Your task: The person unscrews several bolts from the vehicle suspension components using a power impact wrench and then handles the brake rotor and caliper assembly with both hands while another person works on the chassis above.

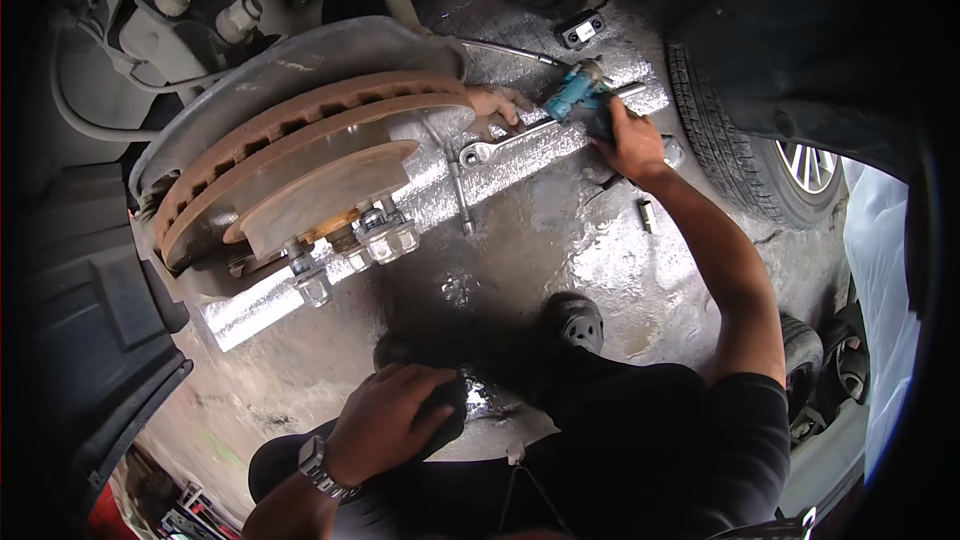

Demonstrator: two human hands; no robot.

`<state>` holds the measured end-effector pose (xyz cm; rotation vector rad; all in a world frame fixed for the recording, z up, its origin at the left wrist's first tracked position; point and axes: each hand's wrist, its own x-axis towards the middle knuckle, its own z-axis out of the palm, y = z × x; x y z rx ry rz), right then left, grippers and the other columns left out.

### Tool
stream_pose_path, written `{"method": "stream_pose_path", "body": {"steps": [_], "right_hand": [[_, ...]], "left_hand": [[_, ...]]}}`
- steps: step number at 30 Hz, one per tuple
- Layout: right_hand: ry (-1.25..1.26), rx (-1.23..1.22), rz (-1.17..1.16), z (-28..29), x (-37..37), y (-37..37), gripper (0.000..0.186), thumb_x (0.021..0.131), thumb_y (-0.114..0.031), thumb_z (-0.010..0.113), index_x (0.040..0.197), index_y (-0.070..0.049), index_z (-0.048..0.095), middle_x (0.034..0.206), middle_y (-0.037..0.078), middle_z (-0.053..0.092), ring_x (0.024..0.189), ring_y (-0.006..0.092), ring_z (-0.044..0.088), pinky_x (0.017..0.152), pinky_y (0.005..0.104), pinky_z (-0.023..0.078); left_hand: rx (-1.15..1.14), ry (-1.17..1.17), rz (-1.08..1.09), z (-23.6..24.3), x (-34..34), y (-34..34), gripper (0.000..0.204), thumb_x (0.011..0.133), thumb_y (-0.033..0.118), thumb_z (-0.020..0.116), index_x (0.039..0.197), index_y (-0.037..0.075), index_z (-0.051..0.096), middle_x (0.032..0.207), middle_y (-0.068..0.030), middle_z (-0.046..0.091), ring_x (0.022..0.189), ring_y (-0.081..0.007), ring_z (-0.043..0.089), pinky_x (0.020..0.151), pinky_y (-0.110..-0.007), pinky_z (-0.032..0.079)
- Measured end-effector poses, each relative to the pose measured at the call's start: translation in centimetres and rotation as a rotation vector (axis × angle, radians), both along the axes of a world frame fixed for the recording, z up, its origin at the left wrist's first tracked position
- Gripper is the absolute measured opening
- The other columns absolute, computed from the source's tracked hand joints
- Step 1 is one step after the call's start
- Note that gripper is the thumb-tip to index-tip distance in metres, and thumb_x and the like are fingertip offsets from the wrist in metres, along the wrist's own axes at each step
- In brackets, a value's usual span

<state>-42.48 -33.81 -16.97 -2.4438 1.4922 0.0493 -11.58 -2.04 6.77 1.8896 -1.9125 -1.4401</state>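
My right hand point(630, 140) grips a teal-and-black power tool point(575, 90) beside a long ratchet point(478, 154) lying on the floor. My left hand point(395, 410), wearing a metal watch, rests over my left knee with its fingers apart and curved, holding nothing. A rusty brake disc point(300, 125) with wheel studs and nuts point(385, 235) hangs at the upper left. Another person's hand point(495, 105) reaches from behind the disc toward the tools; what it touches is unclear. An extension bar point(450, 180), a socket point(646, 216) and a small black box point(580, 32) lie nearby.
A car wheel point(725, 140) stands at the right. The dark wheel-arch liner point(110, 300) curves along the left. Plastic sheeting point(880, 290) and another tire point(800, 350) are at the right edge. My legs and shoes are below, on the stained floor point(480, 260).
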Motion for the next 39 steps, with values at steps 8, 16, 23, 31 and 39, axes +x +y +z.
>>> {"method": "stream_pose_path", "body": {"steps": [8,16,23,31,39], "right_hand": [[-0.125,-0.179,0.168,1.2,-6.2,3.2,0.059,0.081,-0.023,0.075,0.129,-0.004,0.047,0.107,0.017,0.064,0.101,0.0338,0.062,0.085,0.0431,0.044],[-0.084,-0.184,0.594,1.6,-7.3,6.5,0.055,0.080,-0.020,0.069,0.131,-0.007,0.054,0.097,0.009,0.061,0.093,0.0245,0.060,0.085,0.0385,0.043],[-0.047,-0.103,0.543,0.1,-7.0,7.1,0.049,0.083,-0.020,0.067,0.129,-0.008,0.055,0.096,0.008,0.062,0.091,0.0243,0.062,0.083,0.0381,0.045],[0.028,-0.101,0.361,-0.7,-7.3,3.7,0.056,0.082,-0.022,0.071,0.132,-0.009,0.050,0.097,0.013,0.064,0.093,0.0285,0.063,0.086,0.0402,0.045],[0.027,-0.164,0.482,-2.8,-5.7,-1.2,0.044,0.083,-0.013,0.063,0.125,-0.006,0.053,0.106,0.016,0.063,0.106,0.0328,0.060,0.095,0.0446,0.042]], "left_hand": [[0.006,0.000,-0.009,0.1,0.0,-0.1,0.040,0.085,0.019,0.073,0.122,0.009,0.062,0.106,-0.0096,0.067,0.085,-0.0272,0.065,0.086,-0.040,0.052],[0.005,0.007,-0.029,0.1,-0.6,-1.1,0.039,0.086,0.019,0.072,0.122,0.009,0.062,0.107,-0.0095,0.067,0.083,-0.0268,0.066,0.087,-0.040,0.051],[0.000,0.007,-0.021,0.1,-0.4,-1.2,0.038,0.086,0.018,0.072,0.122,0.008,0.063,0.108,-0.0105,0.067,0.088,-0.0277,0.065,0.084,-0.039,0.053],[-0.037,0.024,0.016,0.1,-0.5,-1.3,0.037,0.086,0.015,0.071,0.122,0.008,0.063,0.108,-0.0112,0.067,0.093,-0.0295,0.065,0.083,-0.039,0.053],[0.030,0.040,0.009,-1.0,0.0,-1.2,0.039,0.088,0.017,0.069,0.125,0.008,0.061,0.104,-0.0127,0.067,0.093,-0.0308,0.065,0.082,-0.041,0.052]]}}
